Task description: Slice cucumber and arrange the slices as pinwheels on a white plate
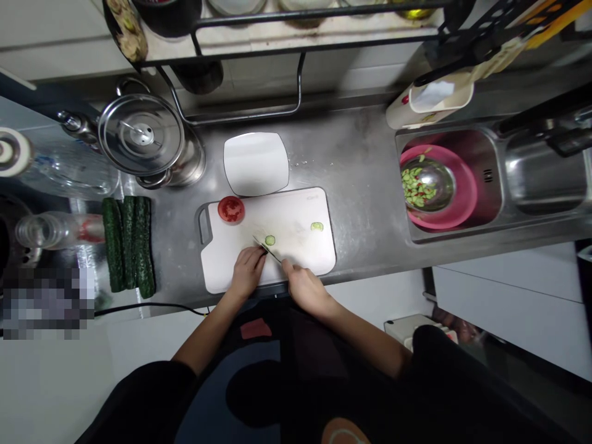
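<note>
My right hand [306,287] is closed round the handle of a kitchen knife [272,253], its blade slanting up to the left over the white cutting board [296,209]. Against the near side of the blade, the fingers of my left hand [248,271] are curled on a piece of cucumber, mostly hidden under them; only a dark green bit shows. One pale cucumber slice [270,240] lies just past the blade. Another slice [317,226] rests farther right on the board. A cut tomato [231,210], red face up, sits at the board's upper left.
Behind the board lies a white plate [256,163]. Whole cucumbers [129,246] and a lidded steel pot [141,139] stand at left. A pink basin [465,191] with a bowl of chopped vegetables is in the sink at right. A metal rack [324,52] overhangs the back.
</note>
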